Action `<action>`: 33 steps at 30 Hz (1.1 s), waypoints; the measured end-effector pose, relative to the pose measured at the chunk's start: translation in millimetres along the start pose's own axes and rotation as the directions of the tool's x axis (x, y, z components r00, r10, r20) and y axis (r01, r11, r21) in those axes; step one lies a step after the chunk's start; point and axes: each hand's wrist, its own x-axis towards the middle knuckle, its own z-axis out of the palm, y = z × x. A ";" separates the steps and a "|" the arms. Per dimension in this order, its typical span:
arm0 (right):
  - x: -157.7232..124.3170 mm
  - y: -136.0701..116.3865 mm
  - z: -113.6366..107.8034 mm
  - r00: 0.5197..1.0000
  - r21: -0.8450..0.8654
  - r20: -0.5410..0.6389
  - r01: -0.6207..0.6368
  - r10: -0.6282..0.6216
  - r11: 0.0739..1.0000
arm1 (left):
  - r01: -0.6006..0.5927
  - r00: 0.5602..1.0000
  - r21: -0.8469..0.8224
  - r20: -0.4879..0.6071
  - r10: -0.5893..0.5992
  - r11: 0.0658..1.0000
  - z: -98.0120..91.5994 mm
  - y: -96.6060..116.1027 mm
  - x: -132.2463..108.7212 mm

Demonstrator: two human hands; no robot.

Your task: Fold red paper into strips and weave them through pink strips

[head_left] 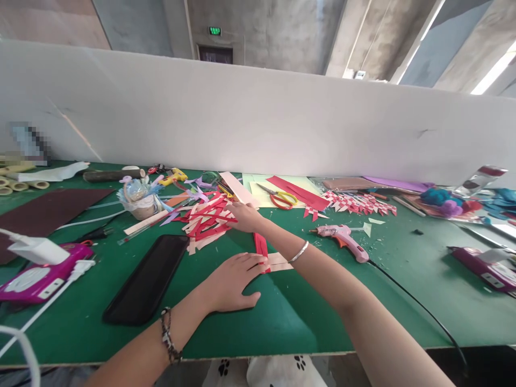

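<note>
My left hand [237, 279] lies flat on the green table, fingers stretched and thumb apart. Its fingertips press on crossed paper strips: a red strip [260, 244] running away from me and pale pink strips [281, 262] lying sideways. Farther forward, my right hand [245, 216] is at the right side of a loose pile of red and pale paper strips [207, 228]. Its fingers close on the end of a red paper strip [213, 216]; the fingertips are partly hidden. A wide pale pink paper piece [237, 188] lies just beyond that hand.
A black phone [149, 279] lies left of my left hand. Scissors [282, 200] rest on pale green and red paper. A pink glue gun [342, 239] with its cable is at right, near woven red-and-white paper pieces [358, 203]. Magenta power strips [44, 274] stand on both sides.
</note>
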 end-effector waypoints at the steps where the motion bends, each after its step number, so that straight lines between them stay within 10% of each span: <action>1: 3.1 -3.9 3.1 1.000 0.026 0.017 0.002 -0.002 1.000 | 0.000 1.000 -0.002 -0.001 0.000 1.000 -0.2 0.0 0.0; 11: 0.3 9.6 -9.8 0.987 0.471 -0.023 -0.129 0.158 0.873 | -0.012 0.999 -0.030 -0.038 0.011 0.999 0.3 0.5 -1.0; 25: -136.4 42.4 -48.1 0.946 0.996 0.008 -0.036 0.325 0.083 | 0.129 0.928 -0.216 -0.318 -0.194 0.968 -6.1 -14.1 0.2; 33: -165.6 38.8 -48.1 0.924 0.973 0.065 -0.143 0.377 0.181 | 0.141 0.954 -0.190 -0.235 -0.184 0.972 -8.2 -14.2 3.2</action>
